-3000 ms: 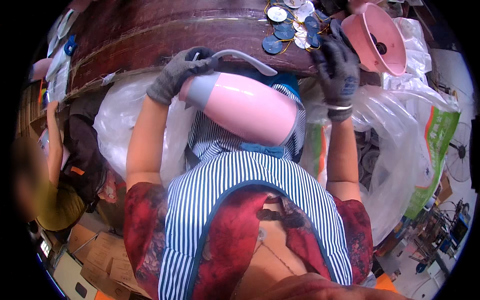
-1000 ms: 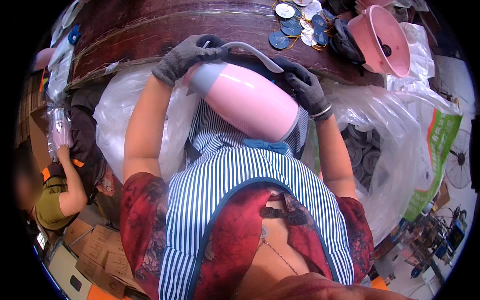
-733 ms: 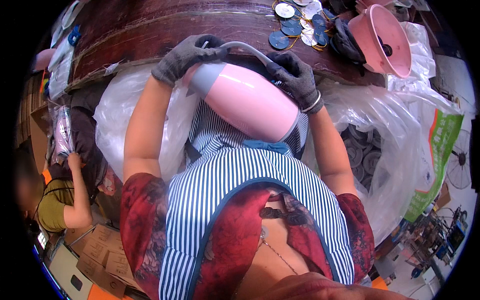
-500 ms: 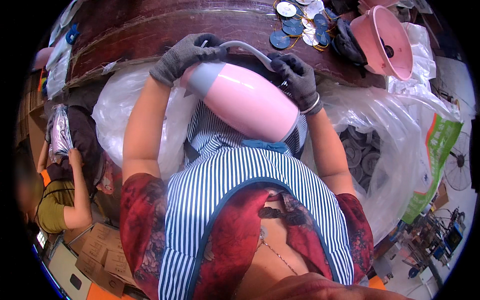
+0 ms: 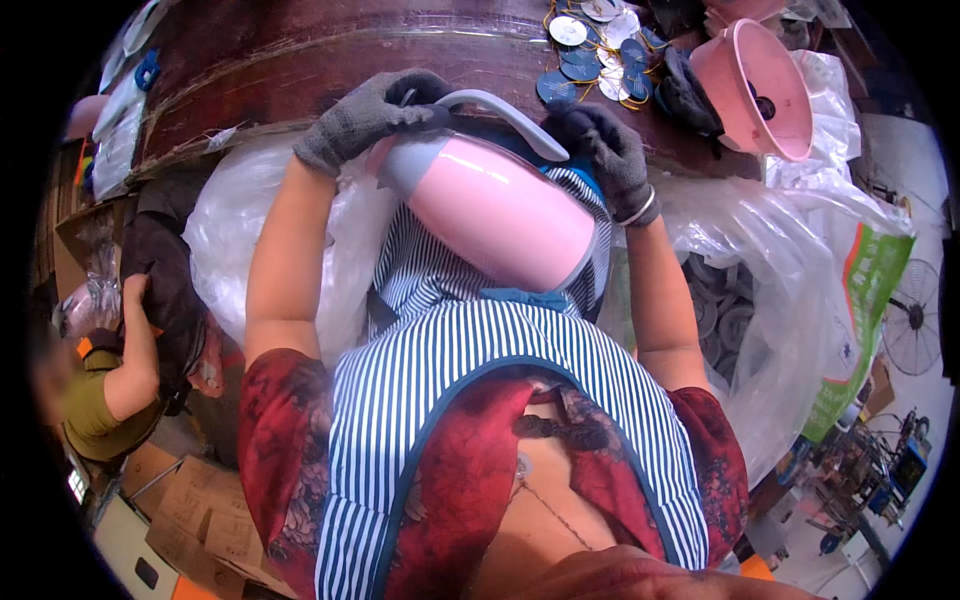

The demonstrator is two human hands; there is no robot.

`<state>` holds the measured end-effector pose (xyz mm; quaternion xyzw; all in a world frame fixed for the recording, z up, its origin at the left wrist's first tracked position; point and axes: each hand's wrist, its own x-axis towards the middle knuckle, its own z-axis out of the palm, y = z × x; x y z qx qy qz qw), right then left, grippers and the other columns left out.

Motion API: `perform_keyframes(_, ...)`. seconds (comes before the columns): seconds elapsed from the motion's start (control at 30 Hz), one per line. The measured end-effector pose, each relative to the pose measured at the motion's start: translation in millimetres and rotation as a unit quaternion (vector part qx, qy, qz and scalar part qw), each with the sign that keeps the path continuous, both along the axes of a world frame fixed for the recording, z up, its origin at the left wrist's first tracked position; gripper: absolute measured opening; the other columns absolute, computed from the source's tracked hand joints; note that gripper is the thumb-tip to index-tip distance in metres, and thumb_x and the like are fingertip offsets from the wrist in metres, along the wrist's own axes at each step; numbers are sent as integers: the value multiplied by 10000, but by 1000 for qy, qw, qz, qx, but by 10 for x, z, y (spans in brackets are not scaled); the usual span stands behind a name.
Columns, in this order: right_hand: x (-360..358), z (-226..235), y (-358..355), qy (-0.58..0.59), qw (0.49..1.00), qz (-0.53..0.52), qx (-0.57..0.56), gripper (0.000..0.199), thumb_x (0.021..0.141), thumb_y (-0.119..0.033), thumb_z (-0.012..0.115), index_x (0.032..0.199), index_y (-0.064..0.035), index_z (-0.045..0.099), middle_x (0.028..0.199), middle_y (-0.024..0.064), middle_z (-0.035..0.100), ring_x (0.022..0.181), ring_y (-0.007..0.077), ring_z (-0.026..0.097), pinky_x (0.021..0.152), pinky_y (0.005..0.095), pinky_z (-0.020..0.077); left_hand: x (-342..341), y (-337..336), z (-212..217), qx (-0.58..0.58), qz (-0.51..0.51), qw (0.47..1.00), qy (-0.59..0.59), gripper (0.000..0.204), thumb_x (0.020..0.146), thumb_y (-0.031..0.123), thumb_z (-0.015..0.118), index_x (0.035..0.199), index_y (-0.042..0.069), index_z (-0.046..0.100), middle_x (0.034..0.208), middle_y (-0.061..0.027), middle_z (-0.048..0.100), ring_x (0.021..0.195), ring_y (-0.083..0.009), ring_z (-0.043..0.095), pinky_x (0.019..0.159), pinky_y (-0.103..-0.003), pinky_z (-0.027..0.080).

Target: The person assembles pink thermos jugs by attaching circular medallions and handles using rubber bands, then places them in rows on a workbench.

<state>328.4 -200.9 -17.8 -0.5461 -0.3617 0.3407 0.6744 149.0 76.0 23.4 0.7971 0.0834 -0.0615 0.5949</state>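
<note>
- Glossy pink, grey-collared flask — tilted over blue-and-white striped apron.
- Left grey-gloved hand grips root of flask's curved grey plastic handle.
- Right grey-gloved hand: fingers curled near handle's free end — can't tell if pinching anything.

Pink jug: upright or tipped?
Tipped: the pink jug lies slantwise over the striped apron, its grey collar by the left hand, its base toward the picture's right.

Pink-and-grey rounded jug: glossy, smooth
Our grey knitted gloves: matt cloth
Clear crumpled bag: shiny plastic
</note>
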Motion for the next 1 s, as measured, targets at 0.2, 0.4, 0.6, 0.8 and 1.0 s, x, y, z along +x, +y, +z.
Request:
perform_keyframes(0.2,-40,90,154,-725,649,-133,-189,493,751,-321,719,1216,-184,630,1364,54,549,1254,301,494,987,487,382,25,96,668,187,-68,973,-115,432,840,203,745,1241,104,617,1242,-98,608,1198,-258,545,1065,-394,414)
perform_keyframes(0.4,104,-128,-117,-580,776,-236,-82,323,779,-100,708,1086,-199,697,1156,37,674,1062,274,615,855,407,484,205,-483,750,604,-33,763,-225,483,787,207,736,1251,279,628,1415,-94,491,1312,-308,460,1071,-464,401)
perform_keyframes(0.6,-94,486,-185,273,946,-168,46,199,963,-70,597,1162,-69,597,1009,30,643,882,121,610,654,201,480,163,-901,217,357,55,890,-277,588,778,233,738,1337,253,557,1484,-112,400,1315,-328,444,1096,-475,366)
perform_keyframes(0.8,-548,545,-221,435,881,-157,98,200,982,-109,579,1172,-49,568,952,37,606,802,113,590,643,205,519,24,-1196,66,99,246,924,-275,606,781,368,801,1250,52,585,1415,-172,434,1325,-332,439,1109,-458,342)
perform_keyframes(1.0,-768,541,-132,361,918,-152,65,241,962,-99,605,1193,-43,569,1018,74,653,807,120,618,712,241,535,-71,-1174,20,176,194,932,-250,537,743,269,829,1208,81,639,1455,-198,402,1363,-374,396,1111,-450,360)
